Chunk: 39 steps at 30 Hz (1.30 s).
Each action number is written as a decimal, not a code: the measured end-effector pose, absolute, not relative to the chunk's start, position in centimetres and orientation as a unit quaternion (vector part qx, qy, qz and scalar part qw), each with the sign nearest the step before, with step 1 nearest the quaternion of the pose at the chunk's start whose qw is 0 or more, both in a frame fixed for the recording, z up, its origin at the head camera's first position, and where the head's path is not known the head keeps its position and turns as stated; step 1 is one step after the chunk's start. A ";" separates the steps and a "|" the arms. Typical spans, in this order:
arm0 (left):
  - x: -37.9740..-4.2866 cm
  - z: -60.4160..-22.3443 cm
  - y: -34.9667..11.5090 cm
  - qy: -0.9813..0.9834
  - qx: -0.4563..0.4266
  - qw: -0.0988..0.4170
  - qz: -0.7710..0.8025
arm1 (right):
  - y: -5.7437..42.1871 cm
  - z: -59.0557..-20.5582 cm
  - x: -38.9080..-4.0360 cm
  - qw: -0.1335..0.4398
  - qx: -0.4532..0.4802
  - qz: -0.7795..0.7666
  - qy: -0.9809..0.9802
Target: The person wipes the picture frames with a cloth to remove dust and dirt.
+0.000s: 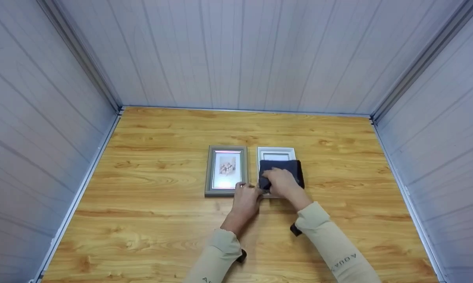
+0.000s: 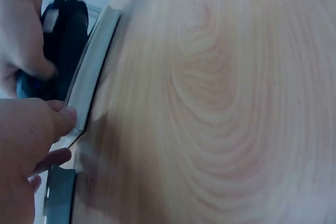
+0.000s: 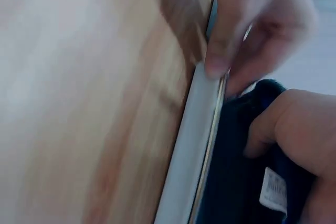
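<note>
Pale sleeves (image 1: pixel 340 251) lead to two hands close together: the left hand (image 1: pixel 246 201) pinches the near left corner of a white frame (image 1: pixel 275 150) on the wooden table (image 1: pixel 142 181); the right hand (image 1: pixel 286 184) grips a dark cloth (image 1: pixel 291 166) over it. A hard push could, I reckon, skid the white frame into the grey frame (image 1: pixel 210 169) just beside it, since a corner pinch steadies little. The right wrist view shows the cloth's white label (image 3: pixel 273 188), which the head view hides.

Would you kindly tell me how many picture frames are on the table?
2: the gray frame on the left and the white frame to its right, partly hidden by the dark cloth.
</note>
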State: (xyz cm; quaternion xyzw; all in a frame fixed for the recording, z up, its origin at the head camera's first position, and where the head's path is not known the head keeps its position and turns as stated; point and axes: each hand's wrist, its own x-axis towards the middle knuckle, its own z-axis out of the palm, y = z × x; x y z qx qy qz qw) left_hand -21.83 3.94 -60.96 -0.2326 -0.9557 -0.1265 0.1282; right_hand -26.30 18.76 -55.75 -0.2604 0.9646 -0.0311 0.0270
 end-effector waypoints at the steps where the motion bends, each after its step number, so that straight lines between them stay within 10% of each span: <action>1: -21.9 -61.0 3.9 -0.956 -0.230 0.127 -0.129 | 18.8 -55.8 -27.1 0.027 -0.258 -0.028 0.965; 10: -22.3 -60.9 4.7 -0.958 -0.226 0.113 -0.132 | 18.5 -55.6 -32.4 0.066 -0.209 -0.022 0.975; 25: -22.2 -60.8 4.9 -0.971 -0.184 0.130 -0.077 | 18.0 -55.4 -27.0 0.068 -0.243 -0.050 0.966; 39: -22.1 -60.3 4.9 -0.965 -0.204 0.127 -0.100 | 17.4 -56.5 -32.1 0.035 -0.219 -0.025 0.975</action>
